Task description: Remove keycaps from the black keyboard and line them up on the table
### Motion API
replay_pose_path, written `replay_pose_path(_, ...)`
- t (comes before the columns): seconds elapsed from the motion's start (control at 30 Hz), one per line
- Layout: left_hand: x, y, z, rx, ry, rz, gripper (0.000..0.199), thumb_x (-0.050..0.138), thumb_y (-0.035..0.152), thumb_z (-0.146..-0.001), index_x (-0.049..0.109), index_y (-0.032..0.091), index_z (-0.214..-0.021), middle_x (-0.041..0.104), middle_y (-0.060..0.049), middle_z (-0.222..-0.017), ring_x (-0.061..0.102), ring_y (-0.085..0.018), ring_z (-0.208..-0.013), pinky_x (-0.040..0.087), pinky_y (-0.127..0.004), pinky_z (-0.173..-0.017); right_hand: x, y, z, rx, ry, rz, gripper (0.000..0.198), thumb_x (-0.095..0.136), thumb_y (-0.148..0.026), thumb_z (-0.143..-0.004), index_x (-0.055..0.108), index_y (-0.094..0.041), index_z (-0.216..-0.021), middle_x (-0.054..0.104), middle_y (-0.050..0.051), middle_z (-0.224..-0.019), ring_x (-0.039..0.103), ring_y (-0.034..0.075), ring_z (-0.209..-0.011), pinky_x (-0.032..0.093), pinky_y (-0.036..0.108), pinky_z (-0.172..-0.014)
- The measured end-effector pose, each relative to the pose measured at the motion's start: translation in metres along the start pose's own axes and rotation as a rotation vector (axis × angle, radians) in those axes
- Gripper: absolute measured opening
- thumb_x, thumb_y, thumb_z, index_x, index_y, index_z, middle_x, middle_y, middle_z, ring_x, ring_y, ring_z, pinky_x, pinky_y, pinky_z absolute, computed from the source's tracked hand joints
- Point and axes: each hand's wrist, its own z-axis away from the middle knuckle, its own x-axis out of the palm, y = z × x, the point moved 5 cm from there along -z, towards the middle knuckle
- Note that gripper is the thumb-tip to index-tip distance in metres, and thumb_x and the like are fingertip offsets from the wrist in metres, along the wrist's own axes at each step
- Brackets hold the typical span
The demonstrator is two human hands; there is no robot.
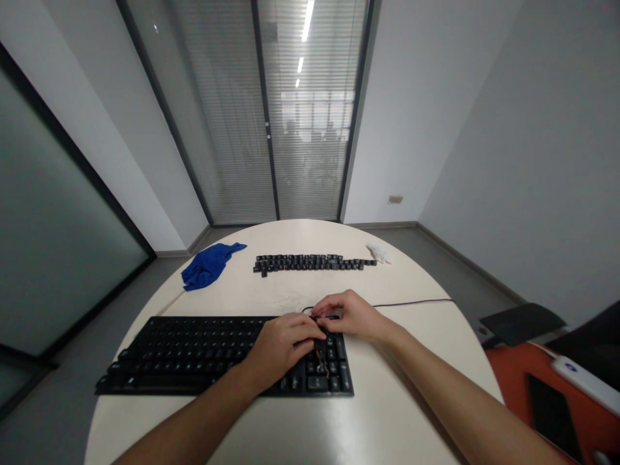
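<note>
A black keyboard [194, 349] lies across the near part of the round table. Over its right end, by the number pad, my two hands meet with fingers bent. My left hand [283, 339] rests over the keys, its fingertips closed around something dark and small that I cannot make out. My right hand [353, 315] comes in at the keyboard's top right edge, thumb and fingers pinched together by the same spot; what they grip is hidden. Just below the fingertips, a small dark item with thin brownish strands [321, 361] lies over the number keys.
Loose black keycaps [310, 263] stand in rows on the white table [387, 413]. A blue cloth [208, 266] lies at the left, a crumpled white item [378, 252] at back right. A cable [416, 302] runs right. An orange seat [513, 374] holds a phone [552, 413] and power strip [588, 382].
</note>
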Motion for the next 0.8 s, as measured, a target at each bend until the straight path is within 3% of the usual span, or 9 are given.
replay_pose_path(0.27,0.000,-0.003,0.001,-0.026,0.030,0.041,0.028,0.054,0.010,-0.086,0.074,0.025,-0.099,0.073,-0.003,-0.102,0.066,-0.018,-0.095,0.052,-0.030,-0.087,-0.006,0.000,0.001,-0.016,0.049,0.070,0.024,0.065,-0.026,-0.081,0.071,-0.017,-0.103,0.076,0.006,-0.091,0.070,0.018,-0.083,0.055,0.030,-0.076)
replay_pose_path(0.4,-0.002,-0.003,0.001,-0.039,0.060,0.096,0.031,0.052,0.006,-0.084,0.073,0.024,-0.098,0.072,-0.003,-0.099,0.066,-0.017,-0.092,0.051,-0.029,-0.085,-0.016,0.002,0.003,0.005,0.065,0.137,0.025,0.063,-0.027,-0.084,0.071,-0.017,-0.105,0.075,0.004,-0.082,0.068,0.015,-0.073,0.054,0.028,-0.070)
replay_pose_path(0.63,-0.002,-0.003,0.000,-0.042,0.049,0.113,0.035,0.052,0.001,-0.080,0.073,0.023,-0.098,0.072,-0.003,-0.099,0.066,-0.016,-0.093,0.050,-0.028,-0.085,-0.049,0.005,0.011,-0.023,0.164,0.561,0.027,0.058,-0.017,-0.082,0.070,-0.023,-0.105,0.074,0.003,-0.098,0.068,0.017,-0.084,0.051,0.030,-0.078)
replay_pose_path(0.8,-0.002,-0.002,0.001,-0.046,0.044,0.112,0.033,0.053,0.001,-0.080,0.074,0.022,-0.097,0.072,-0.003,-0.098,0.066,-0.017,-0.092,0.050,-0.028,-0.085,-0.052,0.017,0.011,0.003,0.173,0.703,0.036,0.053,-0.009,-0.079,0.068,-0.024,-0.108,0.072,0.003,-0.108,0.067,0.020,-0.095,0.050,0.033,-0.085)
